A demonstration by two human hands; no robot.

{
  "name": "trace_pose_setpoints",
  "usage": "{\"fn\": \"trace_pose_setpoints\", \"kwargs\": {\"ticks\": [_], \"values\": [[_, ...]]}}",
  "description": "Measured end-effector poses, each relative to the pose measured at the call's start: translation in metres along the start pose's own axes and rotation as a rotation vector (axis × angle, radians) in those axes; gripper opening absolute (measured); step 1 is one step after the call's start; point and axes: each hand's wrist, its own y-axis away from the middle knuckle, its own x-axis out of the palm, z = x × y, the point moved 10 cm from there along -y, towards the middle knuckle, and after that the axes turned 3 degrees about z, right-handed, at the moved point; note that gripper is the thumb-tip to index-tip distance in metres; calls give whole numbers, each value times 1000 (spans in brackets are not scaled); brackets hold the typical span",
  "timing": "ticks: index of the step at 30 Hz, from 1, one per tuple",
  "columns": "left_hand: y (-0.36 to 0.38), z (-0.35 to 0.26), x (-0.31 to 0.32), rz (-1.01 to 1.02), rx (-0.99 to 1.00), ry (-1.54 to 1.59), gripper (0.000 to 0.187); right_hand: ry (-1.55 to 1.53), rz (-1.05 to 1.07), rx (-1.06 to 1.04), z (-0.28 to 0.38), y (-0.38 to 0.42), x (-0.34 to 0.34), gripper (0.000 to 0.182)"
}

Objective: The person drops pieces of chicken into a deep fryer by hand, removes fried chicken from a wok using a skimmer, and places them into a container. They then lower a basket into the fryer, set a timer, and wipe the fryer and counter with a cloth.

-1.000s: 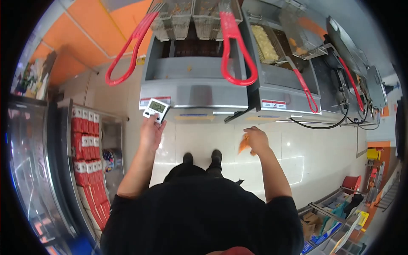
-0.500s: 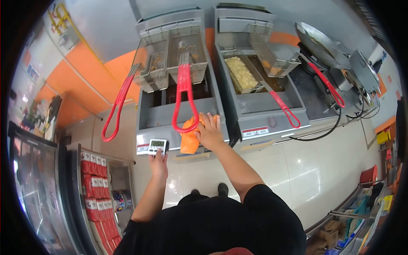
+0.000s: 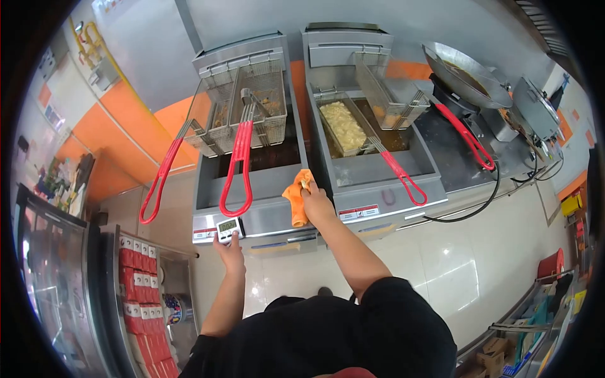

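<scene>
My left hand (image 3: pixel 230 253) grips a white digital timer (image 3: pixel 228 229) by its lower edge, at the front of the left fryer (image 3: pixel 258 214). Bunched in my right hand (image 3: pixel 318 205) is an orange cloth (image 3: pixel 296 199), over the right front corner of that fryer. Two wire baskets hang at its back, crumbs inside; the red handle (image 3: pixel 237 179) of one reaches forward between my hands. In the right fryer (image 3: pixel 359 192), a basket of pale yellow food (image 3: pixel 343 126) sits low in the oil.
Another fry basket (image 3: pixel 394 94) hangs over the right fryer, its red handle (image 3: pixel 466 138) pointing right. A large wok (image 3: pixel 469 79) stands further right, with a black hose (image 3: pixel 485 201) along the counter edge. Red packages (image 3: pixel 135 283) fill a rack at the left.
My right hand has lifted the cloth from under the red handle and carried it right, to the fryer's corner. The left hand stays at the timer, its fingers now around the sides. The view has shifted.
</scene>
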Motion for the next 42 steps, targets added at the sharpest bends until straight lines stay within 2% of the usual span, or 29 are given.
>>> {"fn": "trace_pose_setpoints", "kwargs": {"ticks": [2, 3, 6, 7, 8, 10, 12, 13, 14, 16, 17, 18, 19, 20, 22, 23, 25, 26, 27, 30, 31, 34, 35, 37, 39, 42], "values": [[-13, 13, -5, -107, 47, -103, 60, -5, 148, -21, 4, 27, 2, 26], [9, -27, 1, -20, 92, -270, 60, -7, 233, -38, 9, 44, -2, 35], [-8, -11, 4, 30, 175, -428, 66, -150, -266, -414, 45, 85, -38, 28], [-8, -7, 6, 24, 162, -498, 71, -135, -347, -556, 62, 89, -42, 29], [-10, -7, 9, 32, 219, -457, 73, 43, -320, -529, 64, 80, -27, 28], [-4, -19, 8, -16, 195, -522, 76, 391, -261, -488, 66, 61, 9, 27], [-3, -17, -4, -72, 239, -548, 77, 257, -82, -340, 48, 41, 8, 26], [-24, 26, -21, -218, 290, -515, 76, 306, -42, -306, 45, 38, 7, 26], [-15, 34, -37, -212, 262, -488, 75, 363, -5, -269, 39, 37, 7, 26], [1, 27, -55, -203, 231, -393, 74, 344, -42, -62, -11, 19, 26, 30], [9, 26, -70, -154, 181, -424, 71, 480, 50, -79, -17, 24, 23, 31], [19, 40, -89, -198, 112, -411, 71, 616, 137, -93, -19, 33, 7, 33], [32, 57, -110, -239, 44, -397, 70, 621, 130, -125, -7, 40, -11, 34], [37, 79, -129, -188, 74, -396, 69, 626, 123, -157, 4, 47, -28, 35], [69, 124, -155, -176, -36, -358, 69, 359, -63, -254, 46, 61, -58, 38], [91, 146, -166, -211, -175, -318, 69, 354, -101, -338, 53, 60, -44, 42], [107, 227, -196, -114, -391, -371, 66, 345, -103, -401, 44, 59, -11, 40], [124, 217, -195, -110, -454, -318, 63, 338, -106, -433, 42, 61, -4, 38], [142, 193, -189, -104, -516, -261, 61, 235, -18, -351, 30, 61, -5, 34], [148, 182, -202, -153, -489, -239, 57, 518, 282, -309, 16, 89, -31, 32], [146, 169, -195, -108, -469, -250, 49, 415, 28, -359, 13, 94, -50, 31], [125, 106, -138, 128, -278, -306, 35, 409, -362, -438, -6, 106, -76, 32], [122, 72, -107, 200, -208, -283, 30, 442, -228, -368, -30, 97, -55, 32], [115, 23, -47, 376, -121, -277, 29, 477, -270, -306, -37, 101, -59, 35], [118, -24, 19, 596, 139, -380, 29, 440, -280, -231, -29, 104, -74, 37], [133, -56, 93, 865, 245, -321, 31, -112, -216, -470, 1, 110, -93, 34]]}}
